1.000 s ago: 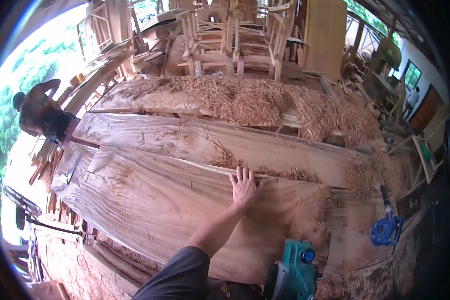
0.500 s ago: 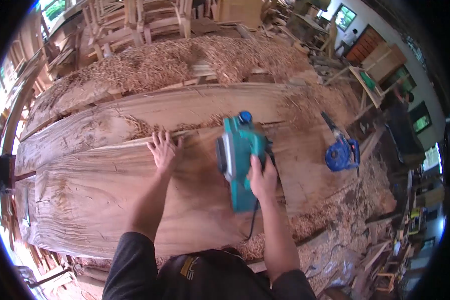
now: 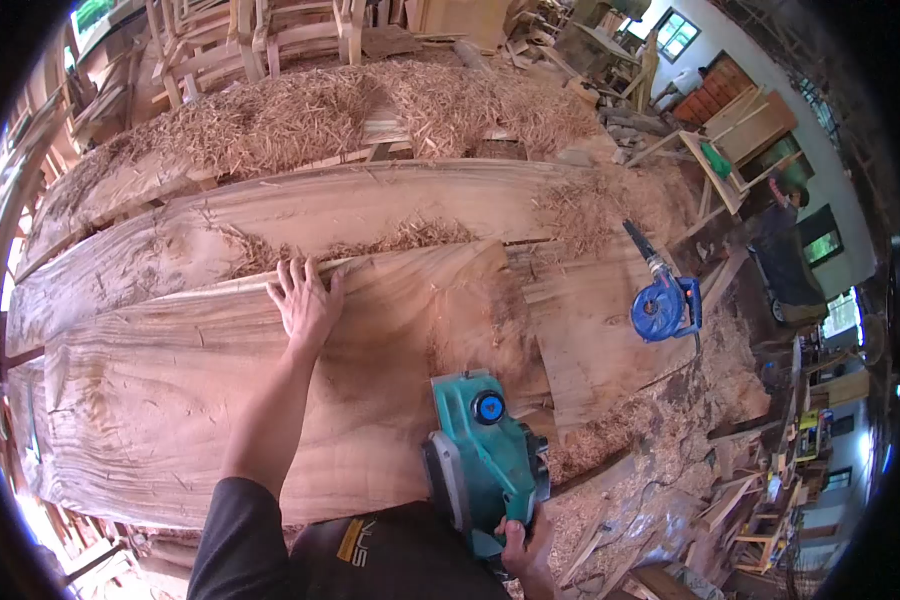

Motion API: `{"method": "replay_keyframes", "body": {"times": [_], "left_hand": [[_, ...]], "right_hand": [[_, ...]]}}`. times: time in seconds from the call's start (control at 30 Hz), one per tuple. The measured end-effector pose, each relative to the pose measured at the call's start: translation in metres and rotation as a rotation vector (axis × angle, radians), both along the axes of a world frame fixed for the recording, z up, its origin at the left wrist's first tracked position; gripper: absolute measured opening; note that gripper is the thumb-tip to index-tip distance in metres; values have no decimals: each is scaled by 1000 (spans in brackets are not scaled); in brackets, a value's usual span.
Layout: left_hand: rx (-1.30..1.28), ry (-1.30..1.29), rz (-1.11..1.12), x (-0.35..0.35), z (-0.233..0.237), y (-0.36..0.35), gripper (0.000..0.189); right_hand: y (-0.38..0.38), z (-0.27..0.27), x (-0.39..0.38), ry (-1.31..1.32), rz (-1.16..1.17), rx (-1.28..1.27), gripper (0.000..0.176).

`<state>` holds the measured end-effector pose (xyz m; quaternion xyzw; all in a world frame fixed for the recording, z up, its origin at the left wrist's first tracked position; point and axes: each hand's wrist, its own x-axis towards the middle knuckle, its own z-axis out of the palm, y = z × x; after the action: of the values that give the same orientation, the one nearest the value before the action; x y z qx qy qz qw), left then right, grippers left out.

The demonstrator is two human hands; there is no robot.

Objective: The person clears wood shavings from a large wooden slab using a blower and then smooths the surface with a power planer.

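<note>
A wide wooden slab [image 3: 200,400] with wavy grain lies across the work area. My left hand [image 3: 308,305] rests on its far edge with the fingers spread, holding nothing. My right hand [image 3: 527,545] is wrapped round the rear handle of a teal electric planer [image 3: 485,450] with a blue knob. The planer sits on the slab's near right part, close to my body. Part of my right hand is hidden behind the handle.
A blue blower [image 3: 660,308] lies on boards to the right. Curly wood shavings [image 3: 260,115] heap along the far side, and more lie at the lower right. Chair frames [image 3: 210,50] stand at the far left. A person [image 3: 788,190] is at the right.
My right hand has drawn the planer back toward my body along the slab. My left hand stays on the far edge. The whole view has shifted slightly.
</note>
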<state>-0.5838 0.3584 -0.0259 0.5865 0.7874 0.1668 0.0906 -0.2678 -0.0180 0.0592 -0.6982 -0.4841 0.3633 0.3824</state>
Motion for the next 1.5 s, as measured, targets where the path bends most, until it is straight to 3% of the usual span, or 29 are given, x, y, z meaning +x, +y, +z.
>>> {"method": "replay_keyframes", "body": {"times": [0.13,0.2,0.3,0.43,0.57,0.63,0.73,0.87,0.9,1.07,1.2,1.4,1.5], "left_hand": [[36,29,-12,-1,-10,-2,68],[42,29,-6,-1,-8,1,68],[11,33,1,-1,-3,-1,66],[56,73,0,-4,-15,2,64],[38,67,7,-3,-6,2,64],[6,67,9,-2,-3,0,64],[66,82,-17,-4,-10,0,64],[37,67,-6,-1,-5,0,64],[30,73,-2,0,-4,1,64],[24,68,-9,-1,-9,0,66],[1,56,0,-1,-10,1,68],[20,76,18,0,-13,2,69],[-9,107,-7,-1,-9,1,67]], "right_hand": [[51,6,-10,-77,32,-1,43],[105,20,-28,-16,22,84,28],[194,13,-37,-105,78,233,26],[313,11,-38,-168,172,236,42],[300,27,-44,-31,151,137,44],[242,36,-40,-19,157,123,44],[135,4,-16,7,77,160,44],[2,0,13,-25,57,-11,58],[-12,4,10,30,67,7,51],[11,5,0,-43,33,-23,58],[72,5,-13,43,39,105,42],[201,19,-37,49,48,160,33],[285,14,-39,-21,71,237,41]]}}
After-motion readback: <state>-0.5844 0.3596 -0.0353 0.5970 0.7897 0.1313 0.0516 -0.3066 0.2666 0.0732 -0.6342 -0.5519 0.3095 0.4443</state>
